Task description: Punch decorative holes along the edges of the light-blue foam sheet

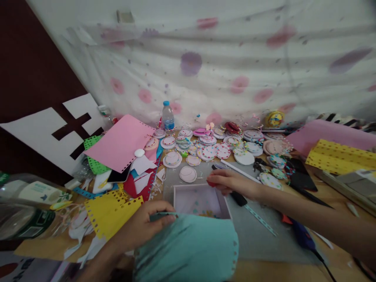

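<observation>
Low at the front, my left hand (154, 221) pinches the upper left edge of a teal craft sheet (194, 246), with the thumb on top. A row of small holes runs along the sheet's right edge. Behind it stands a shallow white box (227, 207), partly covered by the sheet, with small teal and yellow bits on its floor. Above the box's right back corner, my right hand (229, 182) is closed round a small red object (210, 183). Fingers cover most of that object, so its kind is unclear. A white round disc (188, 174) lies behind the box.
Many decorated round discs (207, 152) crowd the back. A water bottle (168, 116) stands behind them. Pink (122, 143) and yellow sheets (113, 211) lie left, beside large bottles (26, 225). A black-handled cutter (238, 198) and a blue corded tool (302, 235) lie right.
</observation>
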A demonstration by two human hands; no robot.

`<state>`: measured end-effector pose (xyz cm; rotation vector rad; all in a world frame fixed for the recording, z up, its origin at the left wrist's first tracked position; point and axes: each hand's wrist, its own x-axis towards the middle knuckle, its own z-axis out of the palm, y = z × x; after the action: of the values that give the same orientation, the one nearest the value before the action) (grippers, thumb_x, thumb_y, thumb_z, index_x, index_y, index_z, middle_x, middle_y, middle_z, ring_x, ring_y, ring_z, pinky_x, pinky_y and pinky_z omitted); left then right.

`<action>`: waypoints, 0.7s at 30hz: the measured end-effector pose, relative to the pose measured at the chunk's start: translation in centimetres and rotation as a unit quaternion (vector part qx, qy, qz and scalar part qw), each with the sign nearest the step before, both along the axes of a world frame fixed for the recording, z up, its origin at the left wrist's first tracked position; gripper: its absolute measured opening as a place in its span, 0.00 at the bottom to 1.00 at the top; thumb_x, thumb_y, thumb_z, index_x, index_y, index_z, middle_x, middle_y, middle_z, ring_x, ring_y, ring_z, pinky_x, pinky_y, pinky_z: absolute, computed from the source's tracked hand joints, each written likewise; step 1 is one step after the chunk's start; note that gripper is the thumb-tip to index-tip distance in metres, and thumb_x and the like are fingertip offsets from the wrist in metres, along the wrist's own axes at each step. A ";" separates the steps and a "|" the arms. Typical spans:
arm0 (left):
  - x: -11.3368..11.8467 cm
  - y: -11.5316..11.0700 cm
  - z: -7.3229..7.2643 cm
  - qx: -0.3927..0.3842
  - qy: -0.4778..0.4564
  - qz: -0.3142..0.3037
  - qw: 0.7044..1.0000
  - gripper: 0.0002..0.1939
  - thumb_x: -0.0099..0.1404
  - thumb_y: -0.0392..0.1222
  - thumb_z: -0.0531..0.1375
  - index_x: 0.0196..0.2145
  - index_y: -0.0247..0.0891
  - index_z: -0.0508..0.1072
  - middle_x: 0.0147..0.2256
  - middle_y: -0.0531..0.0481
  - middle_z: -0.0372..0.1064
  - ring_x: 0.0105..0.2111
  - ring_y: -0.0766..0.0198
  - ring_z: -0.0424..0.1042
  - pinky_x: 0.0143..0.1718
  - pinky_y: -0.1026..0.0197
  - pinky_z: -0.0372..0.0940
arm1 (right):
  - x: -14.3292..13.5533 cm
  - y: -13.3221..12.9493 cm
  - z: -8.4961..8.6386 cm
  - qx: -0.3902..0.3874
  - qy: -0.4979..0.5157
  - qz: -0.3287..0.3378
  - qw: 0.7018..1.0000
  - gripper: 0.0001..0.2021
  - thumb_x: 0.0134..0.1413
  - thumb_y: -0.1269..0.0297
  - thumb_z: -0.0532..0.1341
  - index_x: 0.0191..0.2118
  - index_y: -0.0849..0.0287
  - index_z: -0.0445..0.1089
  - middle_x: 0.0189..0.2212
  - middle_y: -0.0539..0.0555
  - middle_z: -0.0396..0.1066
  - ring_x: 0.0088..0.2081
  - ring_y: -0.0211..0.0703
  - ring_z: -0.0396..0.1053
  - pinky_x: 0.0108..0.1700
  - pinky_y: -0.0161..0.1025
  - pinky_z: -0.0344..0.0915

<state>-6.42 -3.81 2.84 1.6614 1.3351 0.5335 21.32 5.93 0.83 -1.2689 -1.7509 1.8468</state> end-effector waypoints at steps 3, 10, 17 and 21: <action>-0.6 2.1 -0.4 0.045 -0.011 0.035 0.998 0.09 0.60 0.45 0.59 0.31 0.41 0.78 0.32 0.52 0.75 0.35 0.60 0.72 0.38 0.66 0.63 | 2.0 0.1 -0.4 0.049 -0.073 -0.012 0.996 0.22 0.50 0.42 0.58 0.30 0.59 0.62 0.20 0.44 0.52 0.20 0.32 0.51 0.21 0.32 0.50; -1.0 6.8 -2.9 0.105 0.045 0.030 0.993 0.12 0.60 0.46 0.56 0.31 0.39 0.77 0.32 0.56 0.75 0.36 0.61 0.72 0.39 0.66 0.62 | 4.7 0.0 -3.1 0.055 -0.199 -0.069 0.976 0.26 0.54 0.37 0.47 0.29 0.57 0.61 0.17 0.44 0.52 0.18 0.34 0.51 0.19 0.34 0.49; -0.9 8.0 -4.4 0.098 0.063 0.024 0.993 0.12 0.59 0.46 0.57 0.36 0.38 0.74 0.38 0.49 0.75 0.42 0.56 0.72 0.45 0.60 0.64 | 5.8 -0.4 -5.9 0.263 -0.297 0.010 0.918 0.11 0.52 0.58 0.57 0.37 0.60 0.62 0.29 0.54 0.68 0.29 0.43 0.64 0.30 0.38 0.56; -0.6 7.9 -4.4 0.103 0.069 0.063 0.990 0.15 0.60 0.45 0.56 0.44 0.38 0.69 0.45 0.45 0.72 0.47 0.54 0.71 0.48 0.56 0.63 | 5.7 -0.4 -6.7 0.265 -0.269 0.035 0.925 0.10 0.51 0.63 0.57 0.40 0.60 0.62 0.28 0.53 0.68 0.29 0.42 0.65 0.29 0.36 0.57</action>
<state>-6.99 4.10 -1.52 1.8160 1.5357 0.6587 27.06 5.51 -5.82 -1.5679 -2.3772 0.9621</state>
